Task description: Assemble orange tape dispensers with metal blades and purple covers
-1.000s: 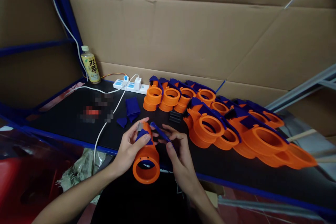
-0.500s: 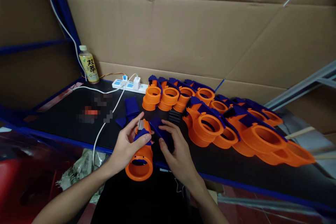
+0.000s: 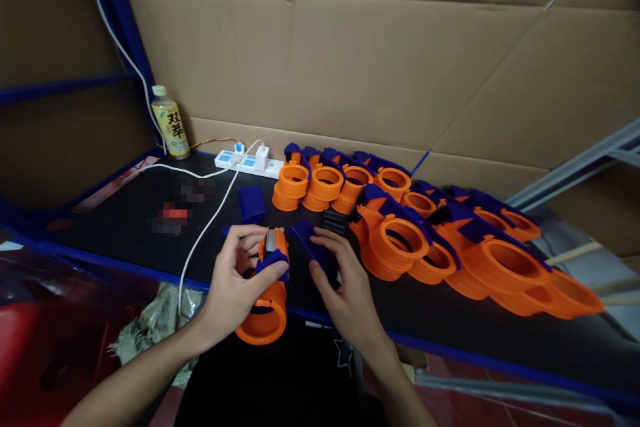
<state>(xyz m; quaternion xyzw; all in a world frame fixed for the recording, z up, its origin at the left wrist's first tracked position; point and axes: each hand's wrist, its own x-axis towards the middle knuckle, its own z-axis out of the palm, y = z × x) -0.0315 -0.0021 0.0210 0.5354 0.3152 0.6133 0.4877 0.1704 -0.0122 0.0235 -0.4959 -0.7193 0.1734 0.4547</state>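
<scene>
My left hand [image 3: 234, 287] is closed round an orange tape dispenser [image 3: 265, 310] with a blue tab and a small metal blade at its top. It is held over the near edge of the black table [image 3: 125, 227], ring end towards me. My right hand [image 3: 345, 283] pinches a flat blue plastic piece [image 3: 313, 247] just right of the dispenser's top. The two parts are close together; I cannot tell whether they touch.
Several orange and blue dispensers [image 3: 400, 240] lie in rows to the right and behind. Loose blue pieces [image 3: 251, 203], a small black part [image 3: 334, 220], a white power strip [image 3: 245, 161] with a white cable [image 3: 210, 220] and a drink bottle [image 3: 171, 123] stand behind. Cardboard walls the back.
The dispenser has tilted and sunk a little to the left in my left hand. My right hand has turned the blue piece flatter and brought it closer to the dispenser's top.
</scene>
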